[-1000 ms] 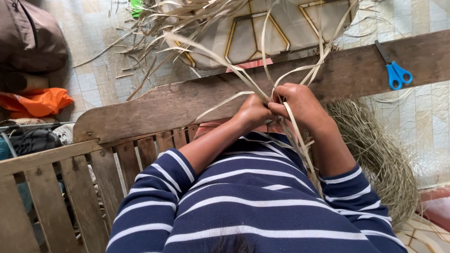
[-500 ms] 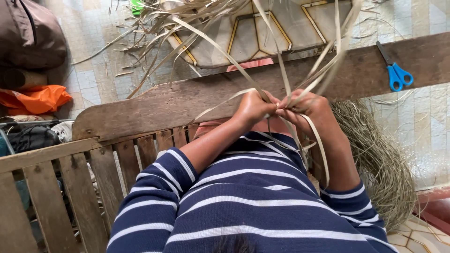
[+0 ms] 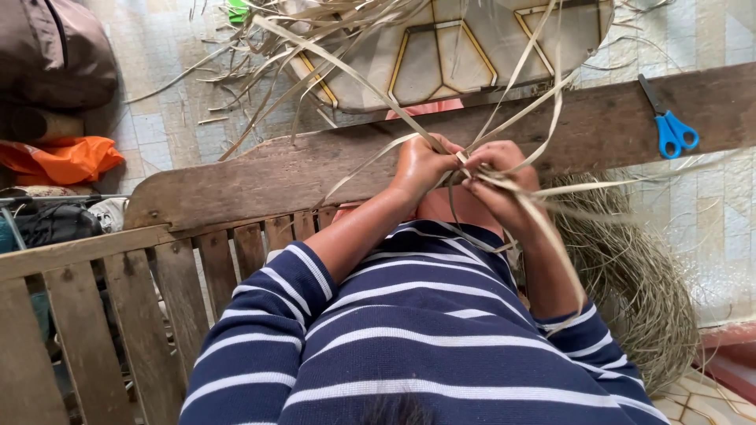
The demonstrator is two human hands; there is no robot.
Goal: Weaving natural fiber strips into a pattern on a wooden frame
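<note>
In the head view my left hand [image 3: 421,167] and my right hand [image 3: 498,175] meet over my lap, both pinched on a bundle of pale dried leaf strips [image 3: 504,118]. The strips cross between my fingers and fan upward and to the right. Some trail down past my right forearm. My arms wear a navy sleeve with white stripes [image 3: 378,330].
A wooden bench [image 3: 260,177] with slats runs across in front of me. Blue-handled scissors [image 3: 669,126] lie on its top rail at right. A coiled woven mat [image 3: 638,267] hangs at right. Loose strips [image 3: 268,63], an orange bag [image 3: 63,157] and a brown bag [image 3: 55,55] lie on the tiled floor.
Both hands have stayed together on the strips. My right hand has shifted slightly and the strips have been pulled farther out to the right and upward.
</note>
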